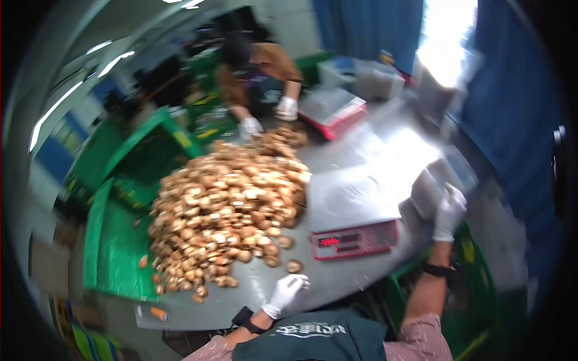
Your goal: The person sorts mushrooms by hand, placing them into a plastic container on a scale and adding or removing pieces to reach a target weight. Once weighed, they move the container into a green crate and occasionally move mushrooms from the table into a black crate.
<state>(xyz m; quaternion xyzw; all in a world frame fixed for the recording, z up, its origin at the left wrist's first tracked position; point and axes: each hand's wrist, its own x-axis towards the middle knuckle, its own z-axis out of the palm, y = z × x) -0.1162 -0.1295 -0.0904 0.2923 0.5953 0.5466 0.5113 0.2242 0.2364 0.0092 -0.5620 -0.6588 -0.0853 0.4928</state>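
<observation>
While the gloved right hand [450,212] is touching a translucent container [426,194] at the scale's [352,201] three o'clock, its grip too blurred to tell, the left hand [288,293] is hovering or resting at seven, finger pose unclear, near the mushrooms [226,210] heaping at nine.

Brown mushrooms [226,207], green crates [123,240], blue curtains [506,120], white gloves [451,207], and a red-and-silver scale [352,198] with red digits.
</observation>
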